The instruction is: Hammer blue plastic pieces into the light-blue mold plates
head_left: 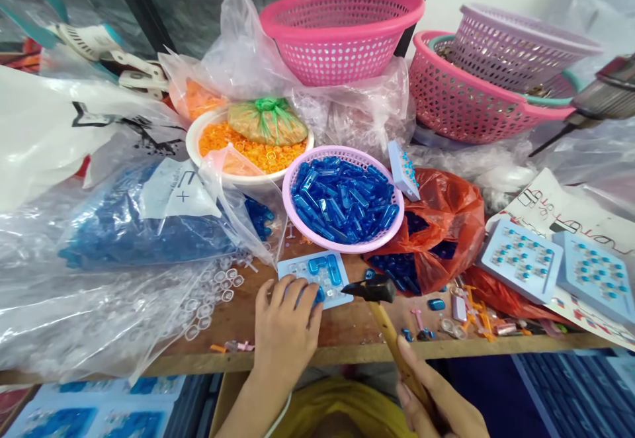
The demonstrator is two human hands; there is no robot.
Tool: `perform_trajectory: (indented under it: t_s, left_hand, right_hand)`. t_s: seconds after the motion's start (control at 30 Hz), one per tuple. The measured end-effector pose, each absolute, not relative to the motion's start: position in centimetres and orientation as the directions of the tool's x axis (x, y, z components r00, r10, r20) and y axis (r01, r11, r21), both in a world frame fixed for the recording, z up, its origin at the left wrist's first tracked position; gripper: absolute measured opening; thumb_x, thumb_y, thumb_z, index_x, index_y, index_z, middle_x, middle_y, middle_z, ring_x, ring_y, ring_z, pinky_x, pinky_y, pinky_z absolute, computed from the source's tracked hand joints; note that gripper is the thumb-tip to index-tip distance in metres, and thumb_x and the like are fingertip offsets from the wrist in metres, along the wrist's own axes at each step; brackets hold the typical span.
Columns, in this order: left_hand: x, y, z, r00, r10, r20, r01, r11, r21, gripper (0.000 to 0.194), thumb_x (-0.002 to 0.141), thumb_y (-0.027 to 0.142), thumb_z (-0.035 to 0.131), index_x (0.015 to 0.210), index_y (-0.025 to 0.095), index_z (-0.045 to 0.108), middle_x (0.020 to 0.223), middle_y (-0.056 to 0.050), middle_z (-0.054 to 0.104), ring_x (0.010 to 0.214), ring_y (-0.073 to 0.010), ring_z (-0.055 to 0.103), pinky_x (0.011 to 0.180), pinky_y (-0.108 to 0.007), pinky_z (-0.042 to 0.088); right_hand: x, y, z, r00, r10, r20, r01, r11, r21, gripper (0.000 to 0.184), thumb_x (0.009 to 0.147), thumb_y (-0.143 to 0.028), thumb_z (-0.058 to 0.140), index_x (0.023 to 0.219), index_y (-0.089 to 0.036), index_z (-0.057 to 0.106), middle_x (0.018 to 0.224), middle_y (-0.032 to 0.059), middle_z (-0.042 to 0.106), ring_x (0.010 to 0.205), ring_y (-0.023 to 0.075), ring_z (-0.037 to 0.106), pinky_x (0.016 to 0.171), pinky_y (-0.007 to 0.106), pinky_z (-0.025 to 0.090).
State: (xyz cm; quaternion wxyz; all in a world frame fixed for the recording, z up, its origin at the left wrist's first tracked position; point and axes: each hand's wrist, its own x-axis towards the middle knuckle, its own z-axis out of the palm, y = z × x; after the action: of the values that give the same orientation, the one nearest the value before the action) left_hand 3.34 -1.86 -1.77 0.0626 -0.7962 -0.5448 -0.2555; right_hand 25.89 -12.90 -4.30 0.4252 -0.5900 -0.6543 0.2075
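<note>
My left hand (285, 335) rests curled on a pale blue plastic tray (294, 267), just below the pink basket (297, 176) of blue plastic pieces (342, 200). My right hand (436, 401) grips a wooden-handled hammer (370, 288) low on the handle, apart from my left. Tray looks light, stiff; hold it by the edge.

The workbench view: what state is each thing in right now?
Left hand: curled over the tray's blue pieces.
Right hand: gripping the hammer.
Hammer: held, head by the tray's corner.
Tray: holding blue pieces.
Lilac basket: full of blue pieces.
Red bag: open, blue pieces inside.
Tied bag: knotted with green.
</note>
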Motion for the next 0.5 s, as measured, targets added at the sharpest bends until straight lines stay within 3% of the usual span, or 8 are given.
perform_trajectory:
  t_s: [0.07, 0.2, 0.37, 0.5]
  left_hand:
    - [3.3, -1.9, -1.9, 0.273, 0.843, 0.464, 0.901, -0.393, 0.184, 0.014, 0.094, 0.020, 0.054, 0.099, 0.022, 0.067, 0.099, -0.005, 0.076, 0.100, -0.0270, 0.066, 0.099, -0.048, 0.037]
    - [3.0, -2.0, -2.1, 0.292, 0.847, 0.444, 0.897, -0.404, 0.180, 0.013, 0.096, 0.023, 0.056, 0.103, 0.022, 0.067, 0.102, -0.005, 0.077, 0.103, -0.0272, 0.066, 0.107, -0.052, 0.029]
    - [2.8, -2.0, -2.3, 0.277, 0.868, 0.412, 0.897, -0.387, 0.213, 0.012, 0.096, 0.021, 0.056, 0.100, 0.022, 0.067, 0.103, -0.004, 0.077, 0.105, -0.0274, 0.066, 0.109, -0.055, 0.027]
    - [2.9, -2.0, -2.3, 0.263, 0.882, 0.390, 0.901, -0.370, 0.228, 0.012, 0.096, 0.020, 0.056, 0.102, 0.022, 0.067, 0.103, -0.004, 0.077, 0.106, -0.0279, 0.066, 0.109, -0.055, 0.027]
  right_hand:
    - [26.1, -12.3, -4.0, -0.123, 0.931, 0.345, 0.631, 0.341, -0.697, 0.071, 0.090, -0.008, 0.062, 0.153, -0.037, 0.045, 0.122, 0.0018, 0.076, 0.100, 0.0153, 0.077, 0.086, 0.016, 0.058]
    - [25.7, -11.5, -3.7, -0.145, 0.923, 0.355, 0.672, 0.355, -0.650, 0.068, 0.096, -0.011, 0.056, 0.156, -0.038, 0.039, 0.119, 0.0038, 0.077, 0.098, 0.0126, 0.077, 0.083, 0.014, 0.057]
    - [25.6, -10.4, -3.2, -0.368, 0.896, 0.248, 0.617, 0.435, -0.656, 0.074, 0.095, -0.004, 0.051, 0.160, -0.032, 0.031, 0.111, 0.0030, 0.078, 0.099, 0.0109, 0.077, 0.092, 0.017, 0.054]
    - [25.6, -10.7, -3.4, -0.264, 0.917, 0.301, 0.637, 0.399, -0.660, 0.065, 0.098, -0.011, 0.053, 0.156, -0.035, 0.040, 0.115, 0.0036, 0.077, 0.099, 0.0115, 0.077, 0.088, 0.014, 0.055]
